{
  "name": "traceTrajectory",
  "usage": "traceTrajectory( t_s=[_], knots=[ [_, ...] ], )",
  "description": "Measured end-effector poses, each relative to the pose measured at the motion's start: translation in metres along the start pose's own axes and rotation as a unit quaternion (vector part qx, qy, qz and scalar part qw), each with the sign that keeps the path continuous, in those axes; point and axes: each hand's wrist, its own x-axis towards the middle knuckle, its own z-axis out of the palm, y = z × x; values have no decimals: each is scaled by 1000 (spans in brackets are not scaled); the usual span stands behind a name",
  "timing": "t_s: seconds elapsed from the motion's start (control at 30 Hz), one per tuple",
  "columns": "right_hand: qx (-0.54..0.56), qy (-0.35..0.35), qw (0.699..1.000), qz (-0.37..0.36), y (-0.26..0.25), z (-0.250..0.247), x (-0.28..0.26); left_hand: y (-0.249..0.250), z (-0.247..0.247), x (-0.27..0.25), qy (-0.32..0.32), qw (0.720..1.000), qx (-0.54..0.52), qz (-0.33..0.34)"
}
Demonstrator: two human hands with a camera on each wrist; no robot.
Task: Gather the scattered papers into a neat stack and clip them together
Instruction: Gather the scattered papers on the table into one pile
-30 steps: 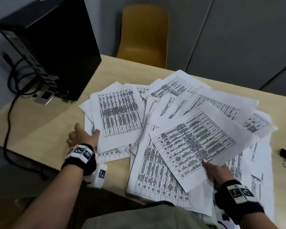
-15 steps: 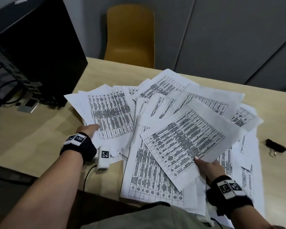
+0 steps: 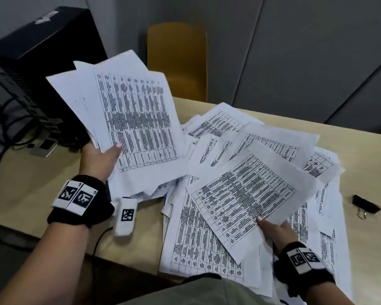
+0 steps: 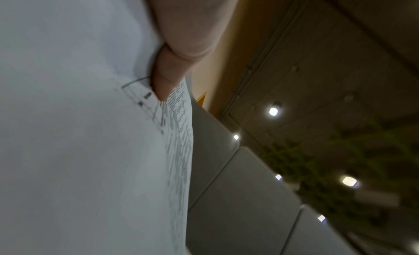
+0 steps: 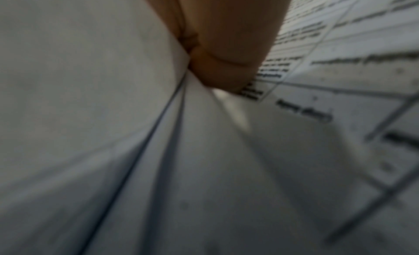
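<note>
While both hands' fingers pinch papers (image 3: pixel 246 194), tan desk (image 3: pixel 31 183), grey wall panels (image 3: pixel 295 51), yellow chair (image 3: pixel 176 62).

Your left hand (image 3: pixel 97 160) grips a few sheets (image 3: pixel 128 115) lifted off the desk (image 3: pixel 31 183), thumb pressed on the printed face, pages tilted up in front of the black computer tower (image 3: pixel 31 69). Your right hand (image 3: pixel 273 233) pinches the top sheet (image 3: pixel 249 194) of the scattered papers (image 3: pixel 207 245). A black binder clip (image 3: pixel 366 206) lies apart on the right, beside the pile.
</note>
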Motion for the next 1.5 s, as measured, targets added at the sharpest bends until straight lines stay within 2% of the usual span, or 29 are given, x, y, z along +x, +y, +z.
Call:
traceTrajectory(
  t_s=[0.1,0.17,0.3,0.4,0.53,0.6,0.67,0.73,0.8,0.83,0.9,1.0,1.07,1.17,1.27,1.33,1.5],
  knots=[
    [21,0,1000,-1,0,-1,-2,25,6,-16,-45,994,-90,45],
    [24,-1,1000,-5,-2,-1,-3,34,13,-27,-89,988,-109,66],
    [26,0,1000,-4,-4,4,-5,23,44,-51,-243,968,-58,26],
    [32,9,999,9,-4,0,-6,-1,69,-68,-298,954,35,-27],
    [58,-52,996,46,-20,-6,-12,-32,92,-81,-323,925,197,-39],
    [108,-75,987,91,-19,-6,-9,-43,100,-83,-325,918,226,-40],
    [134,-87,985,70,-13,-9,-4,-50,107,-85,-327,917,228,-31],
    [74,-97,991,55,-22,-8,-15,-51,112,-88,-330,917,224,-10],
    [12,-80,997,4,-22,-7,-17,-52,116,-92,-329,917,226,14],
    [-6,-63,998,-21,-21,-8,-15,-52,117,-93,-327,918,225,20],
    [10,-39,999,-21,-17,-8,-13,-50,114,-92,-308,931,193,26],
    [38,-25,999,-24,-13,-14,-16,-51,107,-83,-258,959,117,-6],
    [64,-26,997,-20,-11,-21,-19,-48,100,-75,-262,962,59,-55],
    [68,-35,997,-12,-15,-28,-27,-45,94,-68,-341,931,-27,-127],
    [57,-49,997,-35,-27,-27,-42,-41,90,-71,-412,897,-82,-139],
    [20,-72,996,-52,-33,-21,-48,-43,93,-72,-434,885,-72,-150],
    [-113,-101,983,-100,-29,-6,-35,-74,98,-61,-399,906,18,-141]
  ],
)
